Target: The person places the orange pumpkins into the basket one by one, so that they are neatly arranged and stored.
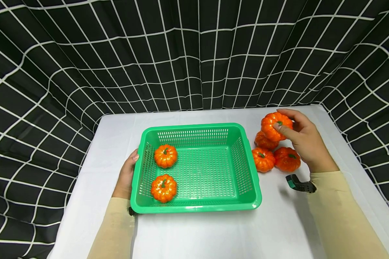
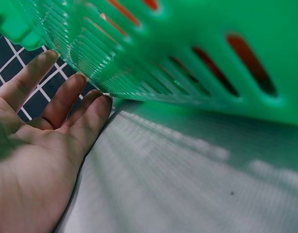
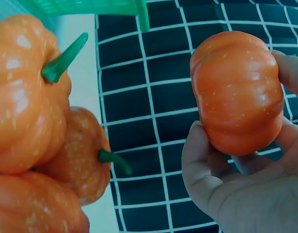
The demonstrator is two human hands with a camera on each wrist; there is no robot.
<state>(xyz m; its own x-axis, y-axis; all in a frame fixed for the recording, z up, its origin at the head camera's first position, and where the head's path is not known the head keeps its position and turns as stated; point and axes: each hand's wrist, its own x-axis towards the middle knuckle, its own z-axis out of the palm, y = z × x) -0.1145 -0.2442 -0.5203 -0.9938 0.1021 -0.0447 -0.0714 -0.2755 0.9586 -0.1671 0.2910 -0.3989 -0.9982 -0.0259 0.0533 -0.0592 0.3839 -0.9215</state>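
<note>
My right hand (image 1: 306, 138) holds a small orange toy pumpkin (image 1: 272, 126) between thumb and fingers, raised over the pumpkins at the right. In the right wrist view this held pumpkin (image 3: 238, 92) has fingers on both sides. Beneath it sit three more pumpkins (image 1: 287, 159), close together beside the basket. A green plastic basket (image 1: 194, 208) with slotted walls stands mid-table. Inside, along its left side, are two pumpkins (image 1: 163, 188). My left hand (image 1: 127, 176) rests at the basket's left side; the left wrist view shows its loosely extended fingers (image 2: 66, 99) right at the outer wall.
A white cloth (image 1: 220, 233) covers the table. Black curtains with a white grid (image 1: 194, 54) hang behind it and along both sides. A dark strap (image 1: 301, 185) is on the right wrist, near the sleeve.
</note>
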